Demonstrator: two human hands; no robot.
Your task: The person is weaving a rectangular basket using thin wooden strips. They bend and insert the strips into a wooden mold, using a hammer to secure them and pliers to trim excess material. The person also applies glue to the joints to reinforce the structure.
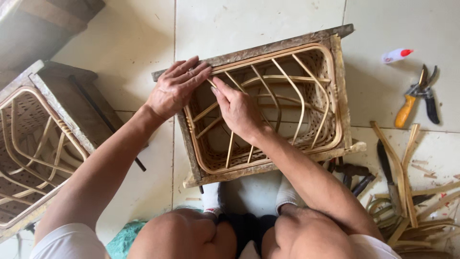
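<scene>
Off to one side on the tiled floor (143, 48) sits a second woven basket in a wooden frame (38, 139). Across from it lie orange-handled pruning shears (416, 98), a small white bottle with a red cap (396, 55), and a heap of cane strips (417, 201).

Left hand (175, 87) lies flat on the far left corner of the wooden frame (341, 86), which encloses a cane basket (306, 103). Right hand (238, 109) presses a cane strip (207, 111) inside. Pruning shears (418, 98) lie far right.
</scene>
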